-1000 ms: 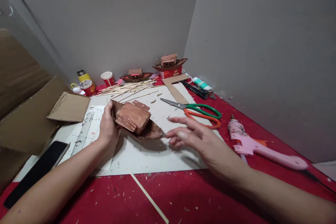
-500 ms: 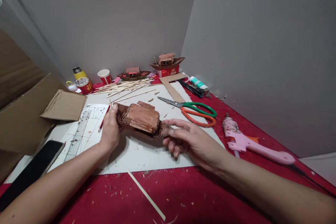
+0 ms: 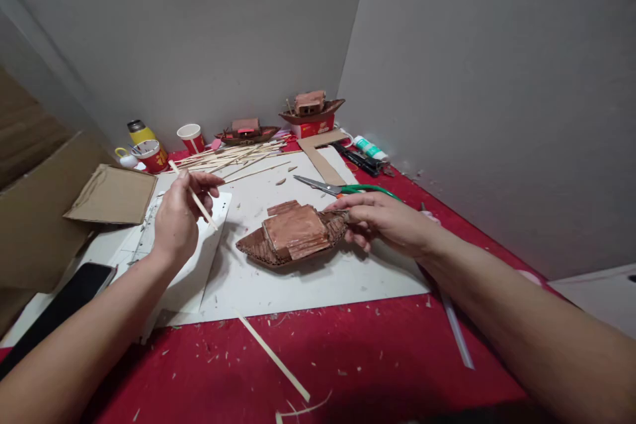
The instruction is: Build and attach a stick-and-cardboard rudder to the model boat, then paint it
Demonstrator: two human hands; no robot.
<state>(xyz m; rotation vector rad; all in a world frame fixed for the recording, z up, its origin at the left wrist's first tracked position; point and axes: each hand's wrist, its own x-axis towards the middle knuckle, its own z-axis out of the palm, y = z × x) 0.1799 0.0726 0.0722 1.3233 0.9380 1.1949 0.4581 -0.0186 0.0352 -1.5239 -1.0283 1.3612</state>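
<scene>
A brown cardboard model boat [image 3: 293, 236] with a ribbed cabin rests on the white board [image 3: 308, 285]. My right hand [image 3: 381, 220] grips its right end between thumb and fingers. To the left of the boat, my left hand [image 3: 181, 217] is raised above the paper sheet and pinches a thin wooden stick [image 3: 193, 196] that slants from upper left to lower right.
Green-and-orange scissors [image 3: 342, 188] lie behind my right hand. A pile of sticks [image 3: 233, 158], two finished boats [image 3: 246, 130], cups [image 3: 189, 138] and a glue bottle [image 3: 369, 148] line the back wall. A phone [image 3: 69, 298] and cardboard [image 3: 112, 194] lie left. A loose stick [image 3: 273, 356] lies on the red cloth.
My left hand let go of the boat and now holds a stick. My right hand took the boat's end, turned it and set it down on the board.
</scene>
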